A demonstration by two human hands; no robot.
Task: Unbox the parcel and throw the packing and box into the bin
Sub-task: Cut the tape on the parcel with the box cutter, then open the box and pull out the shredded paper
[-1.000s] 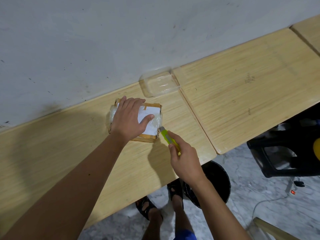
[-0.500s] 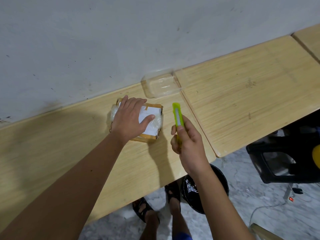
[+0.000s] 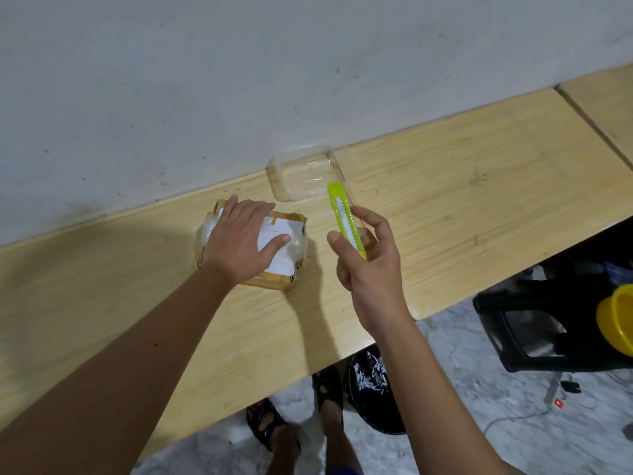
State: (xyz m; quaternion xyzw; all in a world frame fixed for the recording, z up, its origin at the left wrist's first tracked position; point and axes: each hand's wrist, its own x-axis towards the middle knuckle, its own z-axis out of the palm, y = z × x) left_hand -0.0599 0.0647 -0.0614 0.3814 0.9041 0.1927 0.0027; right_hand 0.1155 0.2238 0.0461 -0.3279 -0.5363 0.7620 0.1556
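A small cardboard parcel, wrapped in clear tape and bearing a white label, lies on the wooden table near the wall. My left hand rests flat on top of it, pressing it down. To the right of the parcel, my right hand holds a yellow-green box cutter above the table, its tip pointing away from me toward the wall. A black bin with paper scraps stands on the floor under the table's front edge.
A clear plastic container sits against the wall just beyond the cutter. My sandalled feet stand on the marble floor. A black stool, a yellow bowl and a power strip are at the right.
My right hand has lifted the cutter away from the parcel's right edge and turned it upright, moving right. My left hand has stayed on the parcel.
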